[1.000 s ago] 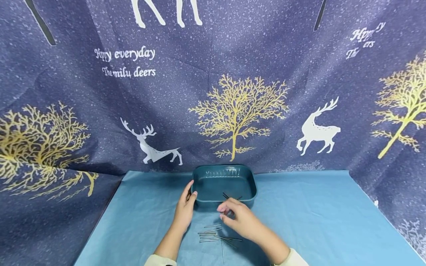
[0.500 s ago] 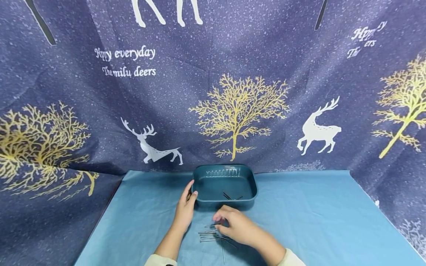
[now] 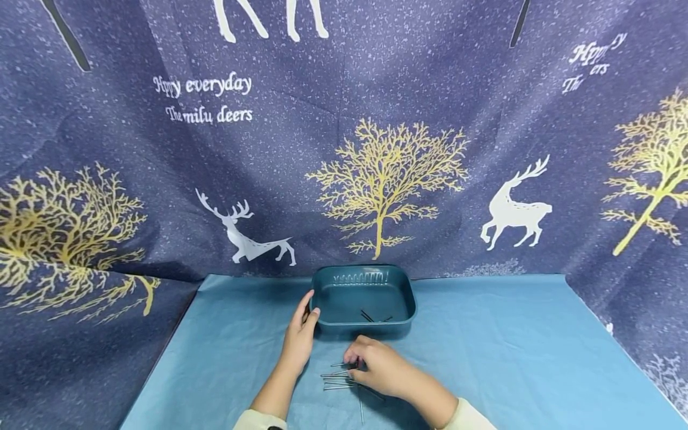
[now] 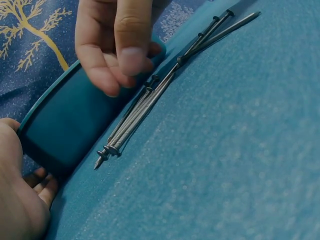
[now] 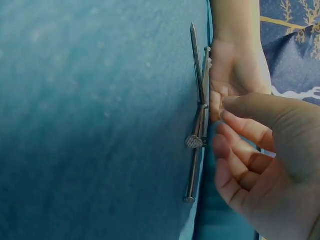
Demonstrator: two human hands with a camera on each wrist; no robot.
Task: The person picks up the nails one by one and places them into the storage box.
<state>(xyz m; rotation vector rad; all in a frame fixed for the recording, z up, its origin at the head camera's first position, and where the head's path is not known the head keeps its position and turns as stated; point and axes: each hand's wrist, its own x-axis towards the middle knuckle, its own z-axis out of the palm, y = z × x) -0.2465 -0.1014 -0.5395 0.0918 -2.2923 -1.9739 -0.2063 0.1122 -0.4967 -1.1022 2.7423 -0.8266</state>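
from the head view the left hand (image 3: 300,341) rests against the near left corner of a teal tray (image 3: 400,280), thumb on the rim and fingers curled round the outside wall, so it holds the tray where it stands on the blue-covered tabletop (image 3: 510,346). the right hand (image 3: 376,370) hovers low over a loose cluster of nails (image 3: 337,380) that lies on the cloth just in front of the tray, its fingers bent down toward their right ends; from here you cannot tell whether it touches any of them. a few more nails (image 3: 372,316) lie inside the tray near its front wall, and only this view shows them. the left wrist view shows what the head view cannot: the right hand's fingertips (image 4: 131,59) are curled together above the nails (image 4: 145,107) with nothing pinched between them and a gap below, and the nails lie side by side, heads and tips mixed, one long nail running on past the others. the right wrist view looks along the cloth, the nails (image 5: 199,125) seen end on with one flat head facing the camera, the right hand's fingers (image 5: 240,165) loosely curled beside them and holding nothing, the left hand (image 5: 235,75) beyond. behind the tabletop hangs a dark blue curtain (image 3: 161,179) printed with gold trees and white deer.
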